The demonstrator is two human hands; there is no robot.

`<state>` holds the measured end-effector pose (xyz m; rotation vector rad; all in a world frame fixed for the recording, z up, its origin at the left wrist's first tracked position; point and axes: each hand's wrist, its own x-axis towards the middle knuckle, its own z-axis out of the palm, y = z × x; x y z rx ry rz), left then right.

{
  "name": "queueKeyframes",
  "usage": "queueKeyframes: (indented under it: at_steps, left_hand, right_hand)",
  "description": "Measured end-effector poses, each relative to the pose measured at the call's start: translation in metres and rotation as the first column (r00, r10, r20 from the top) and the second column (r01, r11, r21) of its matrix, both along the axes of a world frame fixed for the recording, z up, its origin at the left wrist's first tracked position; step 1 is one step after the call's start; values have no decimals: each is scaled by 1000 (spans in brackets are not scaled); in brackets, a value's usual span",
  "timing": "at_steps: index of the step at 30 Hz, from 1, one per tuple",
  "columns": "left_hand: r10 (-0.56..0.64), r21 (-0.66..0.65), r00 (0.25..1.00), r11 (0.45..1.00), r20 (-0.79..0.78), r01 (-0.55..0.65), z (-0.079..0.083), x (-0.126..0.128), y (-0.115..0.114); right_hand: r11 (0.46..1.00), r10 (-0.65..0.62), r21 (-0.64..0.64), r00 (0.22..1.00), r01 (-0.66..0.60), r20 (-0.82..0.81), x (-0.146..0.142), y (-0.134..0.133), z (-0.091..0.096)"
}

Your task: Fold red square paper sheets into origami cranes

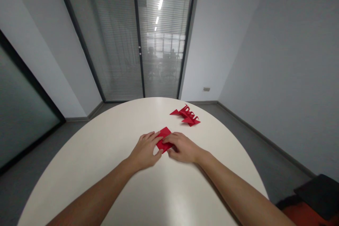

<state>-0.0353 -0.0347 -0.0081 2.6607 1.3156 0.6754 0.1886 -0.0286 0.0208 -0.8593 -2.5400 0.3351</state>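
A small folded square of red paper [165, 131] lies on the white round table, turned with one corner pointing away from me. My left hand [145, 150] holds its left side, fingers along the upper left edge and thumb near the lower corner. From the right, my right hand [184, 147] bends its fingers over the paper's right part, hiding that side. Its thumb rests low near the paper's lower right edge. Beyond my right hand sits a cluster of folded red paper figures [187, 116] with pointed tips, grouped close together.
The table [111, 141] has a curved far edge, with glass doors [143, 42] and blinds behind it. A grey wall [288, 63] stands to the right, with a small socket plate [206, 89] low down. A black and orange object [317, 197] is at the lower right.
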Motion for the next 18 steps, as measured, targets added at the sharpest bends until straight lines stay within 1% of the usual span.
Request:
queueKeyframes:
  at_steps: [4,8,13,18]
  left_hand:
    - [-45,22,999,999,11,45,2,0,-1]
    - [-93,55,994,994,59,90,6,1,-1]
    - [-75,64,995,995,69,71,10,3,-1]
    - [-47,45,998,998,31,45,13,5,-4]
  right_hand:
    - [1000,-24,13,999,24,38,2,-1,3]
    - [999,-43,25,998,42,39,5,0,0]
    - [997,-66,37,997,64,30,5,2,-5]
    - [999,-41,-1,999,41,-15,7,1,-2]
